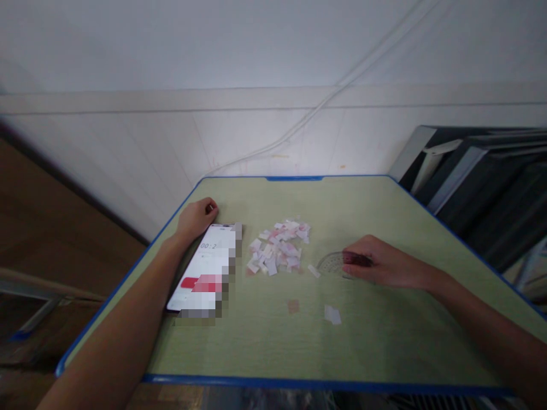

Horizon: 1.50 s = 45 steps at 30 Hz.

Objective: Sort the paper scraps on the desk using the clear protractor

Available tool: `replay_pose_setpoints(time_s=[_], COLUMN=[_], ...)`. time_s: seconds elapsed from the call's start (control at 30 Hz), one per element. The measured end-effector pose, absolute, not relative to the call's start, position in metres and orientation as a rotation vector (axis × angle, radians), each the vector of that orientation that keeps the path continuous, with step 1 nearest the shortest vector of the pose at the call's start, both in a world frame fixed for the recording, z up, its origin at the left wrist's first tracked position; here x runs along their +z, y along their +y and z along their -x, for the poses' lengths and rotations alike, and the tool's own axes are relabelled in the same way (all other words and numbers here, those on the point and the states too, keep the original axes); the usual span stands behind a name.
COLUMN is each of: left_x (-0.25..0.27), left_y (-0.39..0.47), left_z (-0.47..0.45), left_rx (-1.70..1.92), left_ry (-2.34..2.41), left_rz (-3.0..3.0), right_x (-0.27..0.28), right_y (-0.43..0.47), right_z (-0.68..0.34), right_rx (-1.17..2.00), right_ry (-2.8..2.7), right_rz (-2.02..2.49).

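Note:
A clear protractor (329, 263) is gripped in my right hand (371, 261), its curved edge pointing left and low over the table. Just left of its tip lies a small white paper scrap (314, 271). Beyond that, a pile of white and pink paper pieces (280, 247) is spread on the tabletop. My left hand (200, 216) rests at the table's left side with its fingers curled and nothing seen in them. Beside that forearm lies a phone (203, 265) with a lit screen showing digits and a red button, partly pixelated.
The green table (384, 341) has a blue rim. A pinkish scrap (293, 306) and a white scrap (332, 314) lie apart near the front. Dark flat panels (491, 171) lean at the right. Behind stands a white wall with a cable (294, 128).

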State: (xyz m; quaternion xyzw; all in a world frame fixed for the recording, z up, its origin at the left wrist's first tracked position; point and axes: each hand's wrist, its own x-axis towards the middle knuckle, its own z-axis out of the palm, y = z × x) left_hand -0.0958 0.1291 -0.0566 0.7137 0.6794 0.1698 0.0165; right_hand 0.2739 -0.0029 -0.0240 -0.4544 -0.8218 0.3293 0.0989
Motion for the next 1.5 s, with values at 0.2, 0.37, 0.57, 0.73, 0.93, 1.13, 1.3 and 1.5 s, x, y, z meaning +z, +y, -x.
replay_pose_setpoints(time_s=[0.2,0.37,0.57,0.73,0.93,1.13,1.3,1.5], left_x=[-0.057,-0.058,-0.060,-0.059,-0.060,-0.060,-0.058,-0.058], left_y=[0.129,0.131,0.132,0.131,0.131,0.131,0.130,0.129], left_z=[0.096,0.097,0.099,0.098,0.098,0.099,0.098,0.098], left_rx=[0.539,0.543,0.554,0.550,0.552,0.544,0.526,0.545], left_ry=[2.091,2.101,2.084,2.107,2.094,2.105,2.120,2.103], left_rz=[-2.235,-2.231,-2.246,-2.242,-2.254,-2.254,-2.235,-2.244], right_x=[-0.020,-0.036,-0.041,-0.039,-0.040,-0.035,-0.030,-0.027], right_y=[-0.003,0.002,0.001,-0.001,-0.001,-0.003,-0.004,-0.002], right_z=[-0.273,-0.265,-0.259,-0.259,-0.258,-0.262,-0.268,-0.269], right_rx=[0.845,0.770,0.892,0.950,0.943,1.004,1.014,0.865], right_ry=[-2.339,-2.232,-2.295,-2.286,-2.331,-2.392,-2.408,-2.354], right_rz=[1.388,1.410,1.339,1.312,1.308,1.250,1.278,1.312])
